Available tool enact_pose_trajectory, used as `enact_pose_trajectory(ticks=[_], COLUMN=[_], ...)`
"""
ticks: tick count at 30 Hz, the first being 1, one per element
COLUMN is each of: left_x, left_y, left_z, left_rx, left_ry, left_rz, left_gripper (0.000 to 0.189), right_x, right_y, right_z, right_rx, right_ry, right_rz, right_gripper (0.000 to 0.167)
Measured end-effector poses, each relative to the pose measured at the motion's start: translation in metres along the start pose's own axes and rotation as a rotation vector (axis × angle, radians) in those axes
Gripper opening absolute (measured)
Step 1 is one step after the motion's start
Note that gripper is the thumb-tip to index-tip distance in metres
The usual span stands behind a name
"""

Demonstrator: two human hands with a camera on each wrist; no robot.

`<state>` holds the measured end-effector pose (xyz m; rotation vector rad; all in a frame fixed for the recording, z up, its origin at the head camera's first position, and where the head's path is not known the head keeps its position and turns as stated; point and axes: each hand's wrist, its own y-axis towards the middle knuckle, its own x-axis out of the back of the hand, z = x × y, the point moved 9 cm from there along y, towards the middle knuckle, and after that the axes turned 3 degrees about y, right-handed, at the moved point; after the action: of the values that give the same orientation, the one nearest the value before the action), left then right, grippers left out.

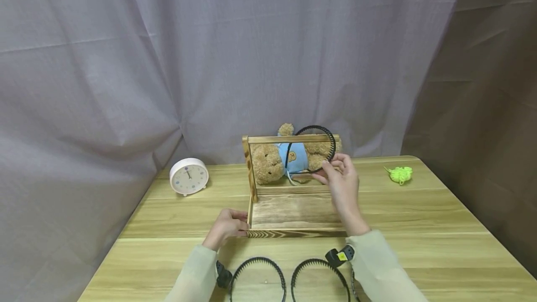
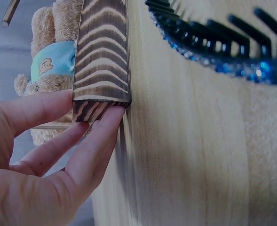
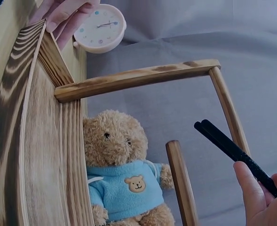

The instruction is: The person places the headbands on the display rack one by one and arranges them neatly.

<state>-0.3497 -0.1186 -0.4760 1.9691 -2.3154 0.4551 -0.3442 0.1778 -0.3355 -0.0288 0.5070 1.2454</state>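
Observation:
My right hand (image 1: 345, 188) pinches a black toothed hair hoop (image 1: 332, 141) by its lower right side. It holds the hoop up by the top bar of a wooden rack (image 1: 293, 233), which has a shallow tray base. In the right wrist view the hoop (image 3: 223, 141) appears edge-on, its two ends close together near the rack's bar. My left hand (image 1: 228, 227) grips the front left corner of the tray, its fingertips against the striped wood (image 2: 100, 61). Behind the rack, a teddy bear (image 1: 268, 162) in a blue top lies on its side.
Two more black hair hoops (image 1: 258, 260) lie at the front of the table, and part of another shows by my right sleeve. A white round clock (image 1: 189, 177) stands at left. A bright green tangled bundle (image 1: 400, 175) lies at right. Grey curtain hangs behind.

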Motion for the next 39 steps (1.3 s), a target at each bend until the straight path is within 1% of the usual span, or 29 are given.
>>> enact_pose_trajectory(ticks=[4, 9, 17, 24, 32, 35, 39], left_x=[0.0, 0.0, 0.001, 0.001, -0.001, -0.001, 0.0], left_y=[0.001, 0.002, 0.001, 0.001, 0.001, 0.001, 0.0], left_z=[0.001, 0.003, 0.002, 0.003, 0.003, 0.003, 0.003], left_rx=[0.006, 0.024, 0.026, 0.018, 0.026, 0.027, 0.03], left_ry=[-0.018, -0.03, -0.015, -0.014, -0.038, -0.037, -0.027], left_rz=[0.005, 0.012, -0.001, 0.0, 0.012, 0.006, -0.004], left_gripper=[0.042, 0.042, 0.042, 0.039, 0.042, 0.042, 0.042], right_x=[-0.005, -0.011, -0.024, -0.032, -0.038, -0.042, -0.048], right_y=[-0.002, -0.004, -0.005, -0.008, -0.009, -0.01, -0.011], right_z=[0.0, -0.002, -0.008, -0.014, -0.016, -0.017, -0.017], right_rx=[0.009, 0.003, 0.005, -0.01, -0.006, -0.005, -0.011], right_ry=[-0.001, -0.032, -0.037, -0.039, -0.048, -0.041, -0.069], right_rz=[0.016, 0.028, 0.05, 0.074, 0.098, 0.099, 0.107], right_gripper=[0.013, 0.02, 0.02, 0.016, 0.026, 0.024, 0.021])
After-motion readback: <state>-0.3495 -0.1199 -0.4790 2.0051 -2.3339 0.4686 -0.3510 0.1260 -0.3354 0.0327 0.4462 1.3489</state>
